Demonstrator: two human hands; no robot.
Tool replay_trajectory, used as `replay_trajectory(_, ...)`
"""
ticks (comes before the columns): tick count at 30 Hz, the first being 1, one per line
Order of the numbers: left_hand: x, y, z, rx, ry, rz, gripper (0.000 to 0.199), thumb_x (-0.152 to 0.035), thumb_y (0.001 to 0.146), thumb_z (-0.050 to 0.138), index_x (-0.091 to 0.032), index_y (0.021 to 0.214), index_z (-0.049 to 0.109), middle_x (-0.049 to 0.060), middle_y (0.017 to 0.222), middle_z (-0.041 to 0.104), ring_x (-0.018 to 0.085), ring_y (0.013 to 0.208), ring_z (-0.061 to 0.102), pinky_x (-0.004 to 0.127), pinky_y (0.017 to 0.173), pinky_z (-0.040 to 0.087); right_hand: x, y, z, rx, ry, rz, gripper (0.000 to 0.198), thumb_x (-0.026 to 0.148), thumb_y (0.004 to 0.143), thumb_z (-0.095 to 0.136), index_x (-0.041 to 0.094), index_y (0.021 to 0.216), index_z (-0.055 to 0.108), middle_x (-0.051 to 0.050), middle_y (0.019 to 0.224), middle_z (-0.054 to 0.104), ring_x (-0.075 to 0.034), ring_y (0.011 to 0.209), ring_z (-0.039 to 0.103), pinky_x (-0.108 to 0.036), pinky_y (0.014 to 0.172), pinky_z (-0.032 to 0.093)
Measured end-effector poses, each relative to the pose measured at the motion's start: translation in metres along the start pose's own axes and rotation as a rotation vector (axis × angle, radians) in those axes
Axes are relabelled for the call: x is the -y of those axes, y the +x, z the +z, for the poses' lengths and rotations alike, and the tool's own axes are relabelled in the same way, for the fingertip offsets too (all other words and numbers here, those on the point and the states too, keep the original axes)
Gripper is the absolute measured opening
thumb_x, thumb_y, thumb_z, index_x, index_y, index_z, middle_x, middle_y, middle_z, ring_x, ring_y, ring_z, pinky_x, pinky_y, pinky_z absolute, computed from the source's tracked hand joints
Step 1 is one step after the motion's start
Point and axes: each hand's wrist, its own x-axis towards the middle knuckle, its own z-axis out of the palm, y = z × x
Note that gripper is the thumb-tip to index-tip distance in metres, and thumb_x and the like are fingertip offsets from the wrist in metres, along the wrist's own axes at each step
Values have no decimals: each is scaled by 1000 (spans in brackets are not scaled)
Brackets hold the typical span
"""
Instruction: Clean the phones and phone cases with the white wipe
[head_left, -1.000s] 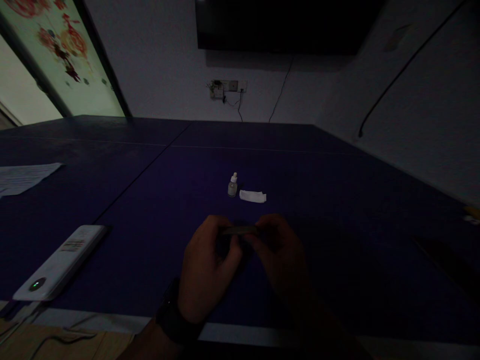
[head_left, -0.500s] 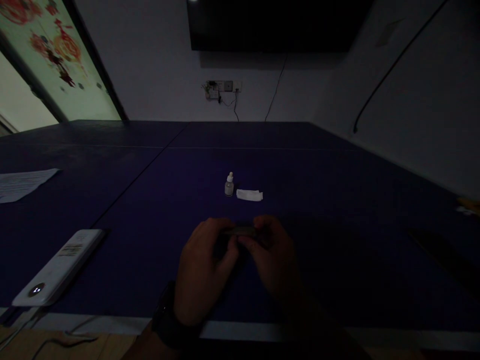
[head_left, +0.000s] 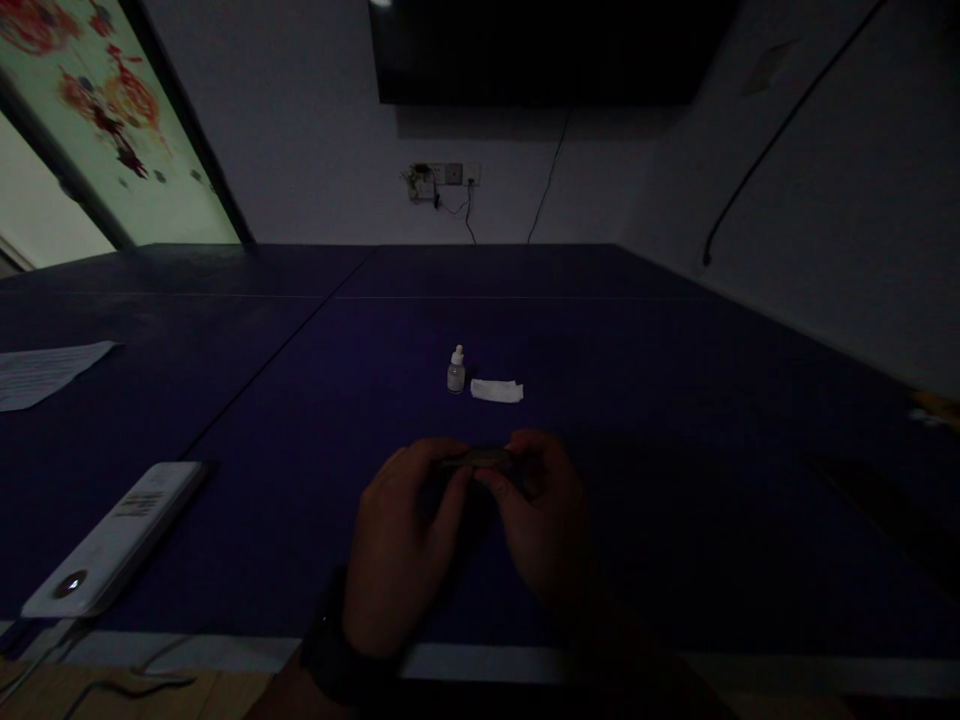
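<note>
A small, flat, dark object (head_left: pixel 486 458) is pinched between both hands just above the near middle of the table; the dim light hides its kind. My left hand (head_left: pixel 409 525) closes on its left end with thumb and fingers, and a black watch sits on that wrist. Its right end is gripped by my right hand (head_left: pixel 546 510), mostly in shadow. Beyond the fingertips a small dropper bottle (head_left: pixel 456 374) with a white cap stands upright. Right beside the bottle lies a folded white strip (head_left: pixel 496 391), perhaps paper or cloth.
The dark blue table (head_left: pixel 300 400) reaches to the wall. At the left are a white power bank (head_left: pixel 112 540) with cables and a printed sheet (head_left: pixel 49 372). A dark flat object (head_left: pixel 877 510) lies at the right. A black screen (head_left: pixel 555 50) hangs on the wall.
My left thumb has shifted slightly along the dark object. Both hands still hold it in nearly the same place, and the whole view has moved a little.
</note>
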Motion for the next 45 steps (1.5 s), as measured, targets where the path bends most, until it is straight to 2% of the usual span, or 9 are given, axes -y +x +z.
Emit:
replay_trajectory(10, -3, -1, 0, -19, 27, -5, 12, -22, 96, 60, -25, 105, 67, 2, 98, 76, 20, 92, 73, 35, 80, 57, -7, -7, 3, -53, -138, -95, 29, 30, 81, 70, 25, 104, 53, -6, 100, 64, -24, 98, 63, -45, 88, 51)
replay_trajectory(19, -3, -2, 2, -28, 69, -28, 12, -22, 96, 59, -25, 104, 67, 1, 99, 75, 20, 92, 72, 35, 82, 56, -12, -7, 5, -51, -158, -161, 26, 28, 85, 68, 25, 107, 54, -4, 98, 64, -22, 92, 64, -39, 83, 52)
replay_trajectory(25, -1, -1, 3, -11, 44, -51, 13, -27, 97, 61, -26, 108, 67, 2, 105, 75, 21, 97, 72, 37, 86, 56, -4, 5, -5, 109, -117, -121, 20, 28, 82, 67, 25, 97, 53, -1, 90, 60, -20, 85, 60, -36, 78, 47)
replay_trajectory(29, 4, 0, 2, -17, -76, -104, 21, -29, 94, 65, -26, 115, 63, 1, 107, 75, 19, 99, 72, 35, 87, 58, -1, 16, -16, 198, -119, -96, 20, 27, 79, 69, 25, 92, 53, 0, 87, 59, -19, 82, 58, -34, 75, 46)
replay_trajectory(32, 9, 0, -1, 19, -132, -118, 13, -31, 93, 68, -25, 104, 67, -1, 99, 75, 17, 92, 73, 31, 82, 58, -2, 20, -17, 222, -90, -98, 22, 27, 79, 70, 25, 95, 55, -1, 92, 62, -20, 87, 60, -36, 79, 48)
replay_trajectory(35, 12, -4, -2, 37, -118, -90, 7, -30, 93, 68, -24, 96, 69, -1, 92, 75, 16, 85, 72, 29, 76, 58, -5, 20, -14, 209, -67, -90, 25, 28, 79, 70, 25, 101, 58, -3, 97, 65, -22, 91, 64, -40, 83, 51)
replay_trajectory(40, 11, -16, 5, -41, -46, 68, 12, -23, 92, 69, -24, 103, 67, 0, 96, 72, 15, 85, 71, 28, 74, 61, -4, 12, -9, 133, -74, -121, 25, 30, 85, 67, 26, 108, 60, -7, 108, 69, -25, 98, 69, -42, 83, 58)
replay_trajectory(43, 9, -20, 7, -16, -60, 118, 21, -21, 90, 72, -25, 109, 64, 1, 103, 71, 16, 91, 71, 30, 77, 63, 0, 6, -12, 184, -97, -207, 16, 28, 91, 62, 26, 106, 65, -9, 118, 71, -25, 110, 69, -43, 92, 58)
replay_trajectory(45, 9, -20, 5, 26, -75, 97, 28, -19, 89, 73, -26, 114, 63, 3, 109, 70, 18, 96, 71, 33, 81, 64, 1, 2, -15, 262, -103, -250, 23, 24, 94, 56, 27, 114, 67, -8, 125, 71, -25, 115, 68, -45, 100, 56)
